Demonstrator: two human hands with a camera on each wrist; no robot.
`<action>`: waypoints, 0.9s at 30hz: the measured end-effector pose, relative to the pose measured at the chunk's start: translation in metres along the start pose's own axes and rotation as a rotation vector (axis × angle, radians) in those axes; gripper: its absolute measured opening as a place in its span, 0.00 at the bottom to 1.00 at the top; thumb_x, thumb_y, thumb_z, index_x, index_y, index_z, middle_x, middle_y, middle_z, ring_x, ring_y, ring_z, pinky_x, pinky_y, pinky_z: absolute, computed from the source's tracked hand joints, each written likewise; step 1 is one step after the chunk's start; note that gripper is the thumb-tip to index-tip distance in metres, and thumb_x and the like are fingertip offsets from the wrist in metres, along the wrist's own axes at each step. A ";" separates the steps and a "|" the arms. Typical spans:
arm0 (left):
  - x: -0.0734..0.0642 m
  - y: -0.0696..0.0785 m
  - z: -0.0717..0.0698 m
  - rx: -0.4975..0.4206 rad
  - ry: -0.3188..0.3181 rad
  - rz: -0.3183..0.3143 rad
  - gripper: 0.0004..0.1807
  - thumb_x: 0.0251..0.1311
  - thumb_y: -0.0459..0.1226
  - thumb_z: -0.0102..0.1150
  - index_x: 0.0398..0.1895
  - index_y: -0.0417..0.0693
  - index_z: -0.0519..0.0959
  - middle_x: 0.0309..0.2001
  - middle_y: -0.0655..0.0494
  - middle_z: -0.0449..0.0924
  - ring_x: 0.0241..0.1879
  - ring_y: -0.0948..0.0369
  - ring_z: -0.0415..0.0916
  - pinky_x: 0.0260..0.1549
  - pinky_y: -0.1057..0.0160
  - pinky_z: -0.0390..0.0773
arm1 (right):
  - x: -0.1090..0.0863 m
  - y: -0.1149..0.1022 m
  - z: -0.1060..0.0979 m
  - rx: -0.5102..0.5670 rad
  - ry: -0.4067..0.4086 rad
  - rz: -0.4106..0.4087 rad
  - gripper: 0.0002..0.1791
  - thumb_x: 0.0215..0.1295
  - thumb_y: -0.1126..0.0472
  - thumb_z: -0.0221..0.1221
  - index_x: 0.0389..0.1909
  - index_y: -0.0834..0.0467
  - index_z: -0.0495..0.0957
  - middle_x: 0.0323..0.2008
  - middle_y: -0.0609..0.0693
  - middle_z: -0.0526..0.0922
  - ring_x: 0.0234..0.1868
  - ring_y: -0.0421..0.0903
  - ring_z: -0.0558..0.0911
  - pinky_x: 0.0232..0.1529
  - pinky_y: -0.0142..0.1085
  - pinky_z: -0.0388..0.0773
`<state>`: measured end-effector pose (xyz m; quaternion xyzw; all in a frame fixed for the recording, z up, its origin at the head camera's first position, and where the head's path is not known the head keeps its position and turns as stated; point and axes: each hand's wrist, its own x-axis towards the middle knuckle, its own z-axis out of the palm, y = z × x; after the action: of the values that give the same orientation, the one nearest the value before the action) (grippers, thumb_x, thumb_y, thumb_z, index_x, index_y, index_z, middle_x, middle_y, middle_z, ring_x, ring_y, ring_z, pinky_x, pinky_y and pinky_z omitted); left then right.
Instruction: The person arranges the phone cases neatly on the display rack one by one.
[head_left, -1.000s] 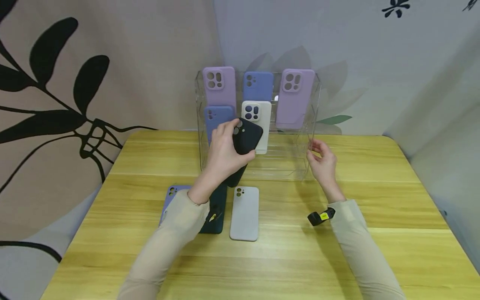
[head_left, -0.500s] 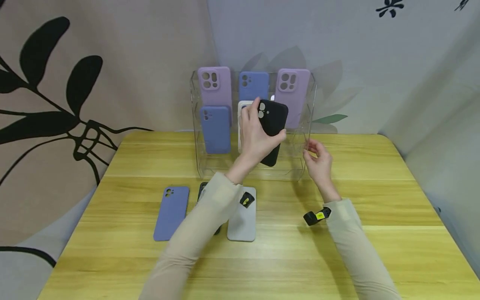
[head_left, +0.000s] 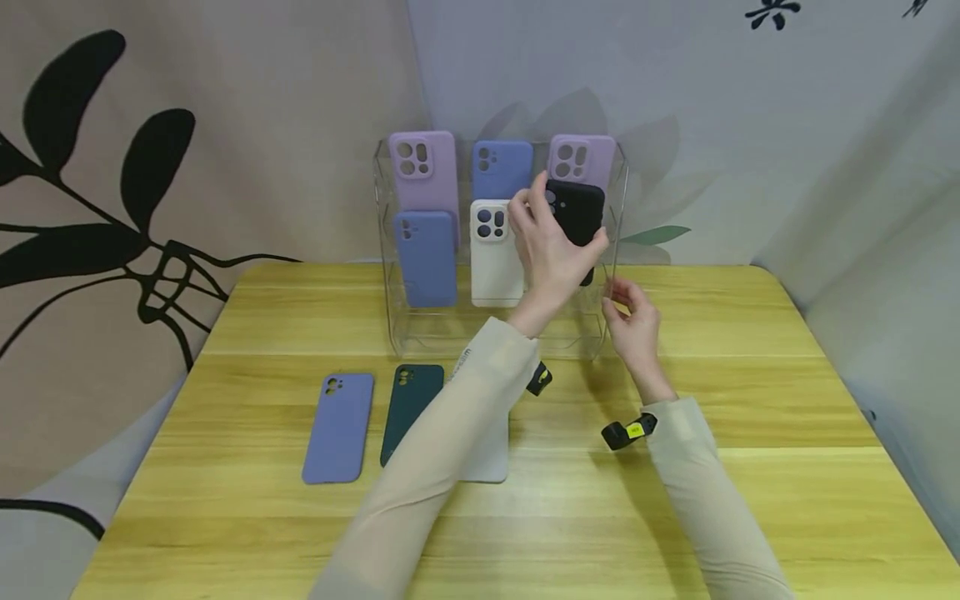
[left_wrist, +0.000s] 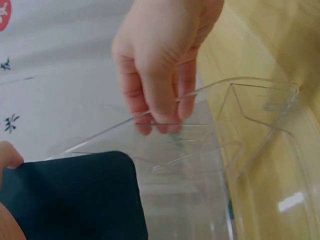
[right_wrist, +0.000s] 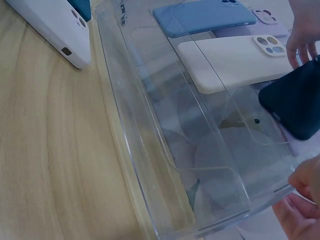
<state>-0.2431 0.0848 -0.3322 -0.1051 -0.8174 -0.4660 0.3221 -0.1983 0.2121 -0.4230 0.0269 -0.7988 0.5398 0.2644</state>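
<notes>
Head view is showing camera openings [head_left: 552, 198] on the dark case [head_left: 579, 212]; left wrist view is showing just its plain rounded end, plus your right hand [left_wrist: 160, 50] pinching the rack's [right_wrist: 200, 175] edge. Your left hand [head_left: 553, 254] is gripping the dark case, tilted, before the rack's rightmost lilac case [head_left: 598, 152]. Left sleeve print [head_left: 461, 363] is coming out unreadable.

Along the front of the rack [head_left: 450, 342], you have a gap between the white case [head_left: 495, 275] and the right end, where your right hand [head_left: 636, 329] pinches the edge. Your left hand [head_left: 551, 246] and the dark case [head_left: 579, 212] crowd its approach. Your left sleeve [head_left: 442, 458] bars the grey case [head_left: 491, 460]; pass over the table [head_left: 581, 500] between it and your right sleeve [head_left: 712, 492].
</notes>
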 end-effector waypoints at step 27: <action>-0.021 -0.008 0.039 0.321 -0.005 -0.061 0.49 0.45 0.49 0.67 0.68 0.41 0.55 0.55 0.46 0.60 0.53 0.53 0.63 0.42 0.59 0.74 | 0.003 0.014 0.001 0.000 0.006 0.028 0.14 0.59 0.77 0.56 0.46 0.75 0.73 0.42 0.69 0.79 0.45 0.62 0.80 0.39 0.17 0.74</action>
<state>-0.2473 0.1151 -0.3650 -0.0284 -0.8849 -0.3385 0.3186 -0.2065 0.2176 -0.4340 0.0141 -0.7983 0.5434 0.2592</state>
